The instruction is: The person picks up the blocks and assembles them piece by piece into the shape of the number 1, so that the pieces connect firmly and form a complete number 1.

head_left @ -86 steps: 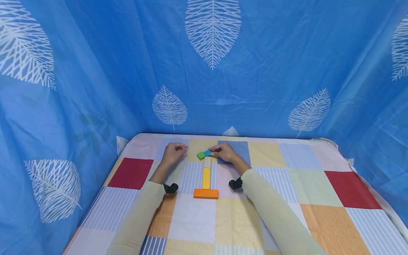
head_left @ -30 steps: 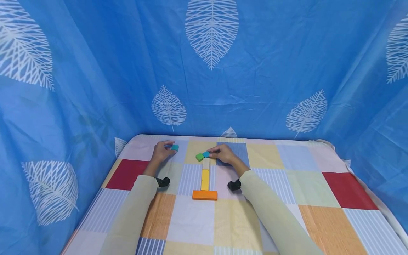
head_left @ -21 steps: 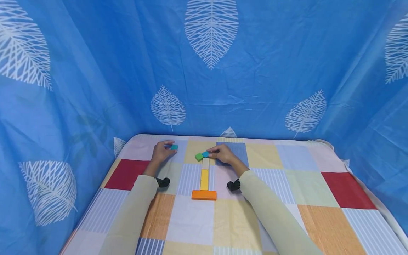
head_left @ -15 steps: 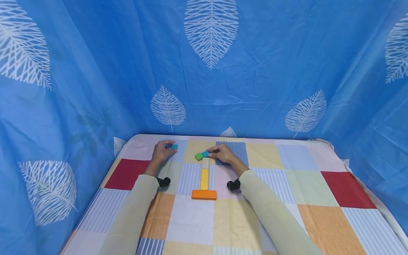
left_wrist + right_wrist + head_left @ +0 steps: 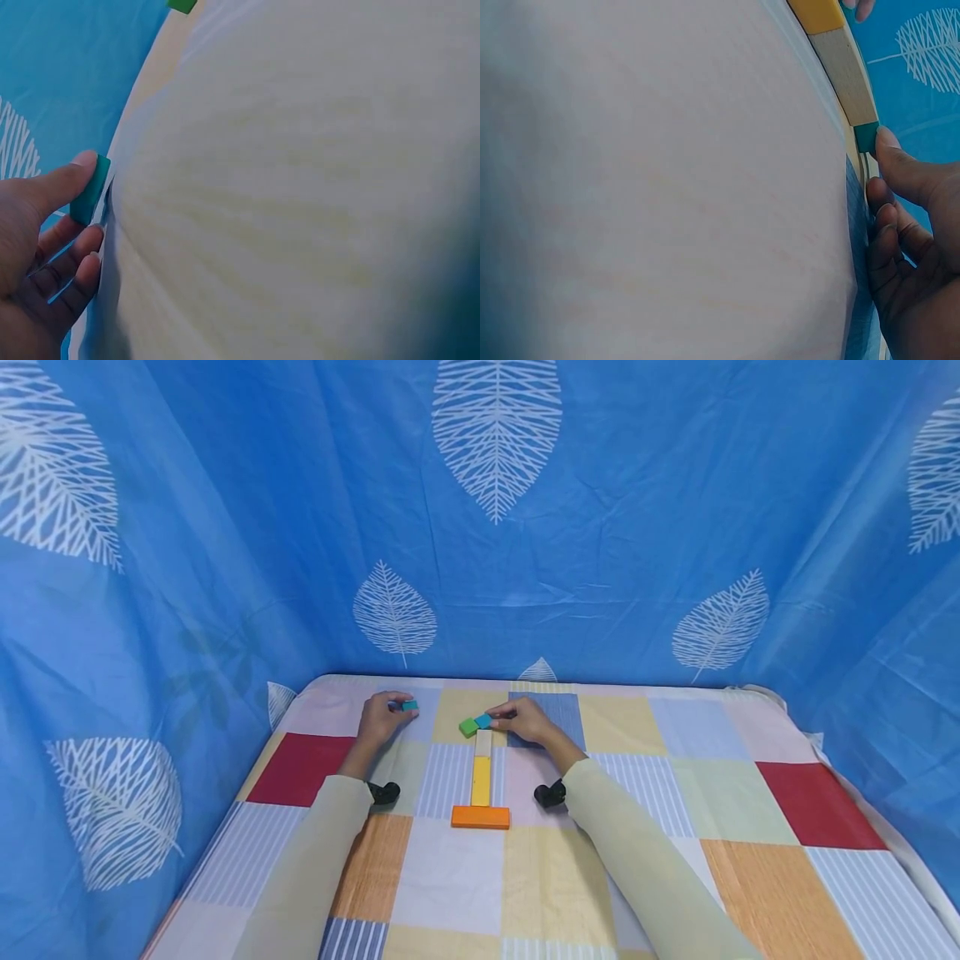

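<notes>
My left hand (image 5: 394,707) pinches a small teal block (image 5: 409,705) at the far left of the patchwork table; in the left wrist view my thumb (image 5: 56,182) lies on that teal block (image 5: 91,190). My right hand (image 5: 501,719) holds a second teal block (image 5: 484,721) beside a green block (image 5: 468,727), at the far end of a line made of a beige block (image 5: 483,742), a yellow block (image 5: 481,779) and an orange crossbar block (image 5: 480,817). In the right wrist view my thumb (image 5: 900,166) touches this teal block (image 5: 866,137) against the beige block (image 5: 845,71).
The patchwork cloth (image 5: 637,827) covers the table, and blue leaf-print curtains (image 5: 225,568) close it in at the back and on both sides. Black wrist cameras (image 5: 386,792) sit on both forearms. Sleeves fill most of both wrist views.
Since 2.9 s ago my left hand has moved left and away and taken a teal block. Over the last second both hands and the blocks stay nearly still.
</notes>
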`<state>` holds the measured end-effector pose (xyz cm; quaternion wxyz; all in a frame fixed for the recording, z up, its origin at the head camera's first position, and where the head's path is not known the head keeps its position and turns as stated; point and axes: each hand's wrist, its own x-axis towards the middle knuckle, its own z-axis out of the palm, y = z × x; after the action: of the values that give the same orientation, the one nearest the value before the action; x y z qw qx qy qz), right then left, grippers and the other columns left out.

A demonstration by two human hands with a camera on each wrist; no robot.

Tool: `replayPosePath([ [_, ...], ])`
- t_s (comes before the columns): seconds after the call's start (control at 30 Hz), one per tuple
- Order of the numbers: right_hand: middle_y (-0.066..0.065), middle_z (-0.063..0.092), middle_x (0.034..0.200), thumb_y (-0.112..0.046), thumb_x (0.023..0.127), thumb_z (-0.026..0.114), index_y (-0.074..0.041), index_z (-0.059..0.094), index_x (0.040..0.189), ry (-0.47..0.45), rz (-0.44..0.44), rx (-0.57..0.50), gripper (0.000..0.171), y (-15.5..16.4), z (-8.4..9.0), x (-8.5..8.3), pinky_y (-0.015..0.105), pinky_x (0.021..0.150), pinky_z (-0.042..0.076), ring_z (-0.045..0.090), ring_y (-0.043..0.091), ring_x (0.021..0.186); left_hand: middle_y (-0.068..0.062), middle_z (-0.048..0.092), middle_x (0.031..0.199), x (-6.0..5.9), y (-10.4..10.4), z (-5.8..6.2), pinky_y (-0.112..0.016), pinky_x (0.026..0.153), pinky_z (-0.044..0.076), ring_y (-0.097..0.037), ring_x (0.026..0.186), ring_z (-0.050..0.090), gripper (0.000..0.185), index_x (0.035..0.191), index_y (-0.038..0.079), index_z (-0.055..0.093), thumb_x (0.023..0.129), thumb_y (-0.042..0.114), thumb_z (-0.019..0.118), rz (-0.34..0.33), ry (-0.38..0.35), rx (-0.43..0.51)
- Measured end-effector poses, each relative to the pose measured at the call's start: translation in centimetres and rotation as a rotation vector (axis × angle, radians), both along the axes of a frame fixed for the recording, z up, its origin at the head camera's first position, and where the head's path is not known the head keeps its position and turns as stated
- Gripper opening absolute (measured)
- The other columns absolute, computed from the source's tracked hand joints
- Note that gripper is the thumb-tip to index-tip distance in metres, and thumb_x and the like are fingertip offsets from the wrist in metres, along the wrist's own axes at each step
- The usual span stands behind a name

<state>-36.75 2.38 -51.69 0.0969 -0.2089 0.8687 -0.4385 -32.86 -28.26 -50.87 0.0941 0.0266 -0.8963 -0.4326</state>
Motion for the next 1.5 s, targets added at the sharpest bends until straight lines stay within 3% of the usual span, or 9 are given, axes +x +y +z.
replayPosePath([
  [0.2,0.011,0.073,0.117,-0.015,0.094,0.074,-0.008,0.076,0.119,0.006,0.0,0.003,0.026,0.1,0.1,0.1,0.039,0.093,0.052,0.065,0.026,0.107,-0.016,0.068,0.112,0.3,0.2,0.0,-0.037,0.081,0.055,-0.028,0.093,0.06,0.034,0.119,0.002,0.074,0.088,0.015,0.082,-0.017,0.027,-0.025],
  [0.7,0.011,0.073,0.117,-0.015,0.094,0.074,-0.008,0.076,0.12,0.021,0.008,0.002,0.027,0.2,0.0,0.0,0.039,0.093,0.052,0.065,0.026,0.107,-0.016,0.071,0.1,1.0,2.1,0.3,-0.041,0.079,0.056,-0.028,0.085,0.066,0.03,0.11,-0.001,0.077,0.086,0.016,0.083,-0.113,0.131,-0.09],
  [0.87,0.01,0.073,0.118,-0.016,0.094,0.074,-0.008,0.076,0.12,0.02,0.003,0.005,0.027,0.2,0.0,0.1,0.04,0.095,0.052,0.065,0.027,0.109,-0.015,0.07,0.096,1.5,2.5,0.0,-0.042,0.076,0.055,-0.027,0.082,0.066,0.029,0.108,-0.002,0.077,0.086,0.015,0.083,-0.135,0.156,-0.102],
  [1.23,0.011,0.073,0.117,-0.014,0.094,0.074,-0.007,0.076,0.119,0.019,0.004,-0.015,0.026,0.2,-0.2,0.4,0.038,0.091,0.053,0.065,0.025,0.105,-0.015,0.069,0.092,2.1,2.1,-1.1,-0.035,0.072,0.054,-0.025,0.08,0.064,0.033,0.112,-0.003,0.076,0.083,0.011,0.084,-0.202,0.126,-0.107],
  [1.5,0.011,0.073,0.118,-0.016,0.094,0.074,-0.008,0.076,0.119,0.015,0.003,-0.008,0.026,0.2,-0.1,0.3,0.037,0.09,0.053,0.064,0.024,0.105,-0.013,0.068,0.095,2.3,1.5,-0.8,-0.034,0.076,0.055,-0.024,0.083,0.061,0.038,0.116,-0.002,0.074,0.082,0.01,0.086,-0.185,0.019,-0.097],
])
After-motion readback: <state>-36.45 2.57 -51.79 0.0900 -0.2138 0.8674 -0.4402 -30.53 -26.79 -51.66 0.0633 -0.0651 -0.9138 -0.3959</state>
